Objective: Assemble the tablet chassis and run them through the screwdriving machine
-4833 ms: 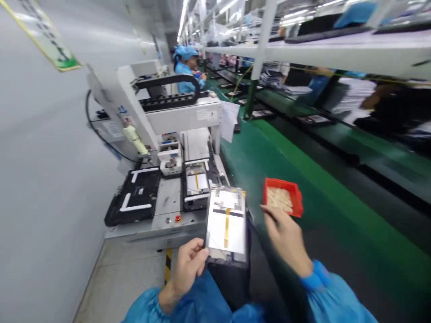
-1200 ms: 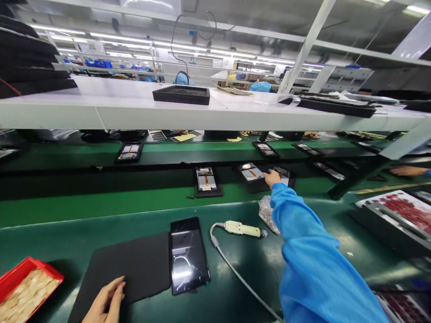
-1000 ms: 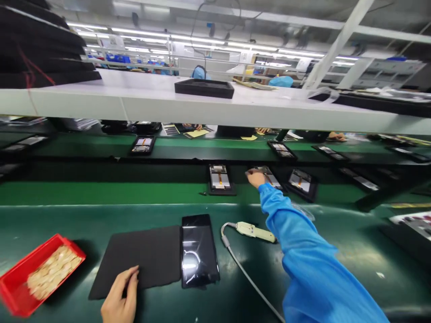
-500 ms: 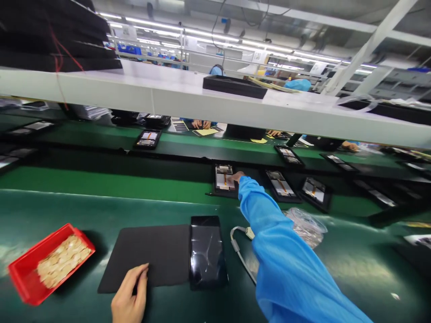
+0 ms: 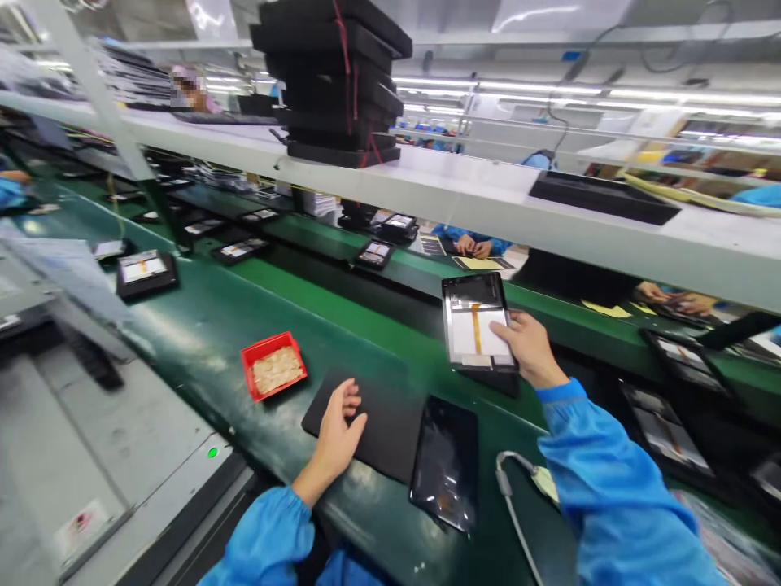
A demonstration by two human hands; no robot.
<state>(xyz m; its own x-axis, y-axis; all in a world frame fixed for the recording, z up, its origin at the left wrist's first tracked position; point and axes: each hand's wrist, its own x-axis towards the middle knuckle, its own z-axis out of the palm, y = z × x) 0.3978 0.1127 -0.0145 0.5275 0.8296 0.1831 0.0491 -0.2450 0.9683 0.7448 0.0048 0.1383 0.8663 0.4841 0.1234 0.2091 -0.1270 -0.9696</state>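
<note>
Head-cam view of a factory line, seen over a person's two blue sleeves.

Right hand (image 5: 528, 350) grips a panel (image 5: 476, 321) by its lower right corner, thumb on the face and fingers behind. The panel is dark-framed w/ a white face and an orange strip down the middle. It is held up over the far side of the green belt (image 5: 201, 325), beyond the mat, face toward the camera.

Left hand (image 5: 338, 423) lies flat, fingers spread, holding nothing, on the near left part of a black mat (image 5: 384, 427).

A dark glass sheet (image 5: 445, 464) lies just beside the mat's right edge, touching or nearly so; can't tell which. A grey cable (image 5: 506, 480) curls just right of the sheet and runs under the right sleeve.

A red tray (image 5: 272, 366) of small tan pieces sits near the mat, to its left.

More panels in black carriers (image 5: 146, 271) lie along the belt, left and right.

Overhead, a white shelf (image 5: 427, 191) carries a strapped stack of black trays (image 5: 335, 73) and one single black tray (image 5: 601, 198).

Across the line, another person's hands (image 5: 473, 242) show under the shelf.
</note>
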